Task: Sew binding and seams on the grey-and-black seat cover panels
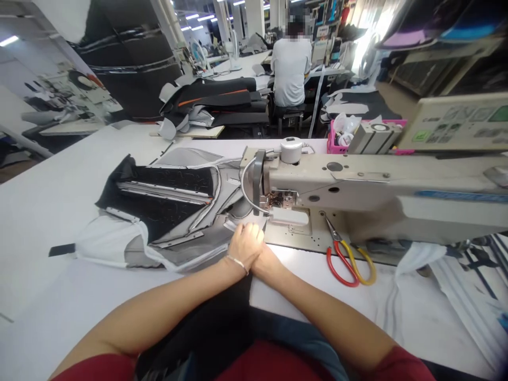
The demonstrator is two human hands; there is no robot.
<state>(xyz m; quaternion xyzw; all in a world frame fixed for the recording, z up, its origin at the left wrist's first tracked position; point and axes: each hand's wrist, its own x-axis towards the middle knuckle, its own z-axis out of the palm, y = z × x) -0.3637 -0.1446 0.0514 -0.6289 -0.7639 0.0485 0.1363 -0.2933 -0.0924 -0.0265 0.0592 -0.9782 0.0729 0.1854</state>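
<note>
My left hand [244, 243] is closed, its fingers curled at the front edge of the sewing machine bed, with a thin bracelet on the wrist. My right hand [261, 259] presses against it from the right, and its fingers are mostly hidden behind the left hand. Whatever lies between the hands is hidden. Touching the left hand's far side is a sewn grey, black and white fabric piece [170, 211] with pale piping, spread over the table to the left. Just beyond the hands is the sewing machine [381, 180], its needle area partly covered by a pale lamp-like bar [289, 216].
Scissors [345, 254] with red and yellow handles lie right of my hands, tips on the machine bed. White strips [420, 259] lie farther right. A pink basket [337, 143] and control panel [456, 124] stand behind the machine. A person in white [291, 69] sits beyond, near stacked dark panels [222, 100].
</note>
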